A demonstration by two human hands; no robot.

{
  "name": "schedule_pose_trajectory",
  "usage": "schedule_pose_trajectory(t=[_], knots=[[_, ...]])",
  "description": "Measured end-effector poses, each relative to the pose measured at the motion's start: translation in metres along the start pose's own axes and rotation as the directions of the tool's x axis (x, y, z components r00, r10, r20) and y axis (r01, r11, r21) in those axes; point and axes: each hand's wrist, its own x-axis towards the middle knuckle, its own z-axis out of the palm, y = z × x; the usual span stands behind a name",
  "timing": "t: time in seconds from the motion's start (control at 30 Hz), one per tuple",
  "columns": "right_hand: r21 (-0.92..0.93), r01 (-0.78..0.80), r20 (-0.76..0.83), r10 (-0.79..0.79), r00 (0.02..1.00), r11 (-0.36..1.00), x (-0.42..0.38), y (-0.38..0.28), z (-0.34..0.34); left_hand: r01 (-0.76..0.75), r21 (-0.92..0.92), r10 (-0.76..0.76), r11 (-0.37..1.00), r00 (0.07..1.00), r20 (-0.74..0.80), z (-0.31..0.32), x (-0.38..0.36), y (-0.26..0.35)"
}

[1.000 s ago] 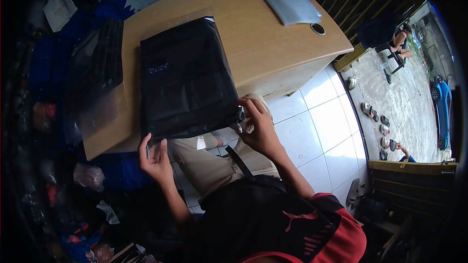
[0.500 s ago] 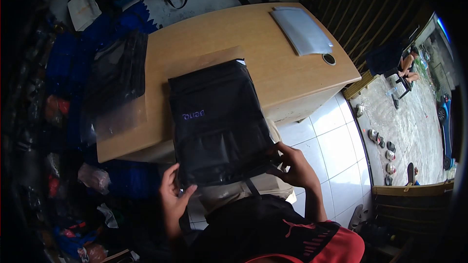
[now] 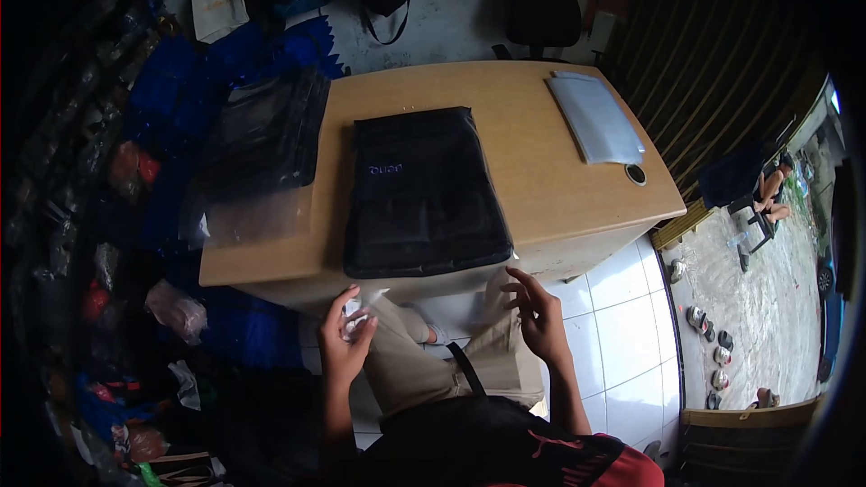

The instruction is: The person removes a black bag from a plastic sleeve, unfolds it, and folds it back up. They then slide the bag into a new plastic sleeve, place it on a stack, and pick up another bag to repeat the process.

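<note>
A flat black bag [image 3: 424, 194] with small purple lettering lies on the wooden desk, its near end at the desk's front edge. Clear film seems to hang below that end, though it is blurred. My left hand [image 3: 345, 343] is held up just short of the bag's near left corner, thumb and fingers apart. A whitish, shiny patch shows between those fingers; I cannot make out what it is. Close to the near right corner, my right hand [image 3: 538, 316] has its fingers spread and curved, with nothing seen in them.
On the wooden desk [image 3: 532, 203], dark plastic-wrapped pieces [image 3: 271, 131] lie at left and a stack of clear plastic sleeves [image 3: 595, 117] at back right, beside a round hole [image 3: 636, 175]. Blue bundles [image 3: 176, 90] crowd the left side. A person [image 3: 771, 194] sits outside.
The black bag has moved away from me and now lies flat on the desk. Both hands have come off its near corners. My view has tilted up a little.
</note>
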Motion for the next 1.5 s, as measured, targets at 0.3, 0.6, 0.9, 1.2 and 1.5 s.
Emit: schedule_pose_trajectory(t=[0.3, 0.6, 0.9, 1.2, 1.5], knots=[[0.145, -0.091, 0.153, 0.069, 0.986, 0.985, -0.028, 0.022, -0.028, 0.093, -0.059, -0.063, 0.994, 0.917, 0.393, -0.040, -0.023, 0.001], [0.467, -0.404, 0.172, 0.368, 0.914, 0.786, -0.019, 0.039, -0.030, 0.342, -0.325, -0.262, 0.882, 0.928, 0.265, -0.031, -0.005, -0.025], [0.543, -0.402, 0.212, 0.343, 0.915, 0.738, 0.004, 0.049, -0.013, 0.302, -0.342, -0.224, 0.890, 0.942, 0.248, -0.017, 0.021, -0.040], [0.559, -0.534, 0.524, 0.230, 0.820, 0.634, -0.004, 0.062, -0.020, 0.613, -0.326, -0.432, 0.719, 0.763, 0.482, -0.015, 0.022, -0.053], [0.724, -0.376, 0.489, -0.045, 0.871, 0.578, 0.045, 0.029, -0.022, 0.442, -0.279, -0.290, 0.852, 0.844, 0.452, -0.039, 0.077, 0.041]])
